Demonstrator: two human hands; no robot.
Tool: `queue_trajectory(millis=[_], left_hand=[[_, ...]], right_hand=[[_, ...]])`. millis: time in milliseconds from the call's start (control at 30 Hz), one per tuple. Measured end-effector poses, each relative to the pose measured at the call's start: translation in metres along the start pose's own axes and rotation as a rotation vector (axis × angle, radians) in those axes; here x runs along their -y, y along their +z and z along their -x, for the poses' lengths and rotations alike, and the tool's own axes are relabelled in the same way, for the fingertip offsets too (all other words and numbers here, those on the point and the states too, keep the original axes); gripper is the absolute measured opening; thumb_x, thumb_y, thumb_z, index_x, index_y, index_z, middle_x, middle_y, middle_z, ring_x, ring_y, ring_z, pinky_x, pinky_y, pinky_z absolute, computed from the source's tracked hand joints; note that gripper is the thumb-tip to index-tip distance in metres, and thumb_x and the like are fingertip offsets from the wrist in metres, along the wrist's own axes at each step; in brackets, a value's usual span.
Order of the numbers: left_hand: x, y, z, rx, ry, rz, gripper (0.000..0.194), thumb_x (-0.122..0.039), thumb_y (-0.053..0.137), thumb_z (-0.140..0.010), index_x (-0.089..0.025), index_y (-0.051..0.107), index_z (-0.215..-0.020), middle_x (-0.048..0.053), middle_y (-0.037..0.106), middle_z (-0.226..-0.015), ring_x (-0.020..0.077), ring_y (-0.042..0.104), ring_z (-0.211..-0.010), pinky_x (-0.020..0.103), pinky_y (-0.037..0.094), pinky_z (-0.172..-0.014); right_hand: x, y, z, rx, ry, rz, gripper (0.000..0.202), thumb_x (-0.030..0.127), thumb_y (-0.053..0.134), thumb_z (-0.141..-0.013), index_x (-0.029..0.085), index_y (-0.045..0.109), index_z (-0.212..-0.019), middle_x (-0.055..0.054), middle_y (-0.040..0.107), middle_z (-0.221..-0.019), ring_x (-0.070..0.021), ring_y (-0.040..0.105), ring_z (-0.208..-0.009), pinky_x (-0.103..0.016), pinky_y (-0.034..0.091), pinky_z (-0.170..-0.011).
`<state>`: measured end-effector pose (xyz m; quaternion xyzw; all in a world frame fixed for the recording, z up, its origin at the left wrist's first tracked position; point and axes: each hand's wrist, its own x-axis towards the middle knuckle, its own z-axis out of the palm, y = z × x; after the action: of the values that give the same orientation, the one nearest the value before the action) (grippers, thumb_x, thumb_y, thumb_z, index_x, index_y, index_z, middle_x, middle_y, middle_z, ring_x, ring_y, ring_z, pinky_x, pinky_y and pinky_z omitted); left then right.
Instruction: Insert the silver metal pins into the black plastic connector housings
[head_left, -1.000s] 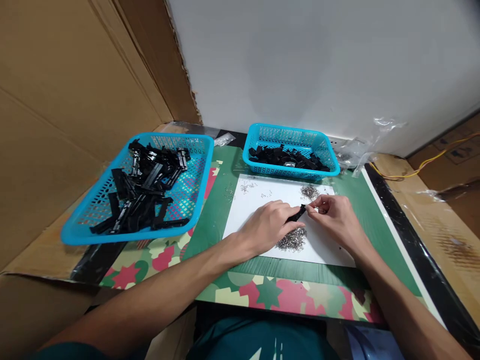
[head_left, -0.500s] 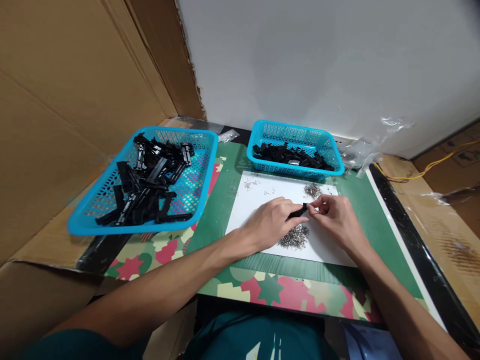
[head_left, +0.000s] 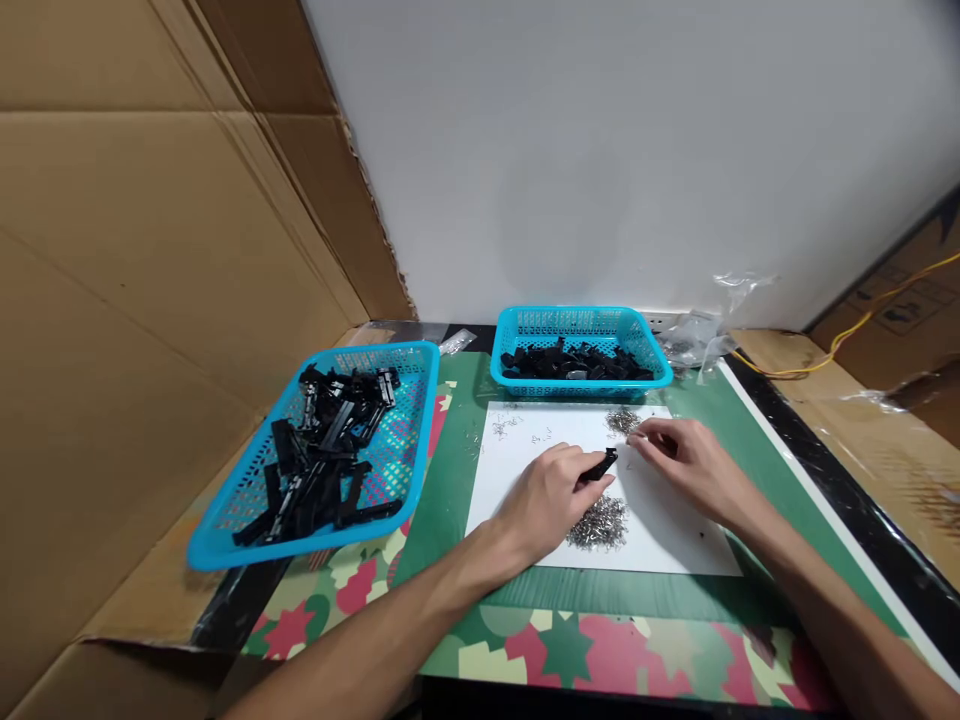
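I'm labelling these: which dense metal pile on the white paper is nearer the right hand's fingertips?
The smaller pile, by the far edge of the paper, close to the right hand. The larger pile lies nearer the front, beside the left hand.

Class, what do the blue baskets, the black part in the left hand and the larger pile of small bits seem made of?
Blue baskets: probably glossy moulded plastic, from their smooth, perforated walls.
Black part: perhaps plastic, evenly dark; partly covered, so its finish is unclear.
Larger pile: likely bare, shiny metal, from its silvery glints; which metal, I cannot tell.
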<state>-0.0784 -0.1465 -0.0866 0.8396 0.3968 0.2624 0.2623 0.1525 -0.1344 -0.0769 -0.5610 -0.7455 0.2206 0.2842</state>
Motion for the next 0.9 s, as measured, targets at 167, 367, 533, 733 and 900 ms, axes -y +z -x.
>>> queue_trajectory(millis=[167, 367, 533, 733, 900], left_hand=[[0.002, 0.001, 0.000, 0.010, 0.017, -0.014, 0.024, -0.033, 0.061, -0.105, -0.018, 0.075, -0.116, 0.003, 0.068, -0.084, 0.0202, 0.060, -0.085, 0.032, 0.045, -0.076], [0.003, 0.003, 0.000, -0.010, 0.024, -0.006, 0.025, -0.033, 0.060, -0.105, -0.018, 0.076, -0.118, 0.005, 0.069, -0.085, 0.0210, 0.061, -0.084, 0.032, 0.045, -0.076], [0.002, 0.001, -0.003, 0.013, 0.002, 0.059, 0.027, -0.033, 0.058, -0.106, -0.018, 0.075, -0.121, 0.005, 0.070, -0.086, 0.0205, 0.062, -0.083, 0.032, 0.046, -0.076], [0.000, 0.001, -0.003, 0.014, 0.034, -0.012, 0.025, -0.031, 0.058, -0.106, -0.018, 0.075, -0.118, 0.003, 0.067, -0.081, 0.0210, 0.060, -0.082, 0.032, 0.045, -0.074], [0.000, 0.000, -0.003, 0.025, 0.026, -0.019, 0.021, -0.026, 0.062, -0.104, -0.017, 0.076, -0.115, 0.004, 0.068, -0.085, 0.0212, 0.062, -0.083, 0.032, 0.047, -0.075]], right_hand=[[-0.005, 0.000, -0.002, -0.182, -0.198, -0.060, 0.027, 0.030, 0.056, -0.101, 0.025, 0.082, -0.101, -0.009, 0.076, -0.103, -0.0232, 0.073, -0.088, -0.036, 0.057, -0.078], [-0.004, 0.001, 0.001, -0.386, -0.059, -0.275, 0.016, 0.036, 0.076, -0.090, 0.022, 0.080, -0.084, -0.008, 0.080, -0.091, -0.0235, 0.076, -0.081, -0.038, 0.062, -0.077], [0.005, 0.010, -0.001, -0.306, 0.185, -0.586, 0.026, 0.042, 0.084, -0.081, 0.017, 0.078, -0.078, -0.010, 0.081, -0.085, -0.0249, 0.078, -0.077, -0.039, 0.066, -0.074], [0.012, 0.020, -0.005, -0.210, 0.190, -0.585, 0.031, 0.047, 0.083, -0.080, 0.016, 0.078, -0.077, -0.009, 0.080, -0.081, -0.0260, 0.078, -0.078, -0.041, 0.066, -0.077], [0.009, 0.021, -0.005, -0.181, 0.189, -0.558, 0.032, 0.048, 0.081, -0.082, 0.016, 0.077, -0.076, -0.010, 0.080, -0.081, -0.0249, 0.077, -0.074, -0.037, 0.064, -0.071]])
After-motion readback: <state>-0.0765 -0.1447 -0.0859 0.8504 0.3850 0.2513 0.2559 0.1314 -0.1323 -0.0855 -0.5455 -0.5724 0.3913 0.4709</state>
